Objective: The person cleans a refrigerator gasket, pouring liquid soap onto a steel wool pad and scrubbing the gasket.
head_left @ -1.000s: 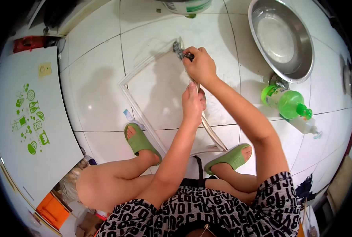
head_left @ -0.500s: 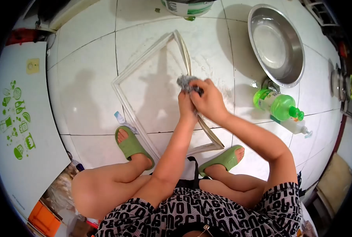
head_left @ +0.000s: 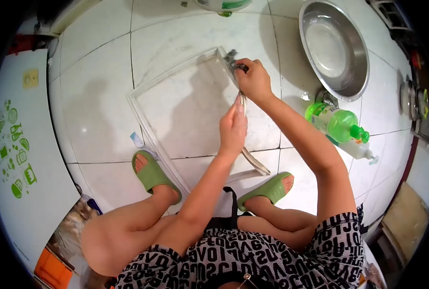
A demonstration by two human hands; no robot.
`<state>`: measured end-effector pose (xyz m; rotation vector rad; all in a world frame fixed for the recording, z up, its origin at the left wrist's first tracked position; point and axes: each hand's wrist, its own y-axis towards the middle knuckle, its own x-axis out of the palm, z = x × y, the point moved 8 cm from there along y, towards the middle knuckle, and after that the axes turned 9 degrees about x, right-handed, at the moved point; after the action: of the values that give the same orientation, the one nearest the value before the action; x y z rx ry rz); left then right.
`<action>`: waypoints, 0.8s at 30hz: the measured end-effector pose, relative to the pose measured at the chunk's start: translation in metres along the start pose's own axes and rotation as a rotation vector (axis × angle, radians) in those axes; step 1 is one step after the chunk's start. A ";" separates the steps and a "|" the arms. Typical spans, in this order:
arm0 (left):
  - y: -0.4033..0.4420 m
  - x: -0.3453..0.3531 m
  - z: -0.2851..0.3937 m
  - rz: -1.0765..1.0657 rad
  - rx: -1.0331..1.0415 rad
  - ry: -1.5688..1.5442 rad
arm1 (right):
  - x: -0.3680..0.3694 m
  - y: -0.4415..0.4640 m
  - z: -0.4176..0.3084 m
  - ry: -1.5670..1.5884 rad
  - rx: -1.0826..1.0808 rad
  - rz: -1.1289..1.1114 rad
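Note:
A white rubber door seal [head_left: 158,153], shaped like a rectangular frame with dingy edges, lies on the tiled floor between my feet. My right hand [head_left: 256,82] is closed around a grey steel wool scrubber [head_left: 232,57] and presses it to the seal's right side, near the far corner. Lower on that same side, my left hand [head_left: 234,126] pinches the seal strip, its fingers pointing away from me. Part of the strip is hidden under both hands. Its near right stretch looks yellowish and slightly bowed.
To the right stand a metal basin [head_left: 334,53] holding water, a green dish soap bottle [head_left: 334,122] lying down, and a clear pump bottle [head_left: 356,150]. Another scrubber [head_left: 327,98] rests by the basin. A toothbrush [head_left: 144,144] lies near my left slipper [head_left: 156,176]. A white panel [head_left: 24,130] stands left.
My right hand has moved the scrubber away from me along the seal, towards its far corner. The left hand has shifted slightly, apart from the scrubber, and the strip's far part has straightened.

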<state>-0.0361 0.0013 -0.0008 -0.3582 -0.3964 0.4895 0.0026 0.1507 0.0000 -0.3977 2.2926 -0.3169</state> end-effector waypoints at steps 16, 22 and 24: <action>-0.005 0.033 -0.004 -0.073 0.157 -0.186 | -0.075 -0.080 0.036 0.555 0.424 -0.347; -0.015 0.035 -0.021 0.011 0.159 -0.214 | -0.054 -0.096 0.013 0.064 -0.346 0.009; -0.036 0.051 -0.034 -0.104 -0.118 -0.190 | -0.045 -0.055 0.049 0.093 0.000 -0.047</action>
<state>0.0344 -0.0098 -0.0012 -0.4042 -0.6271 0.4006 0.0778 0.1124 0.0159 -0.4461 2.3762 -0.3660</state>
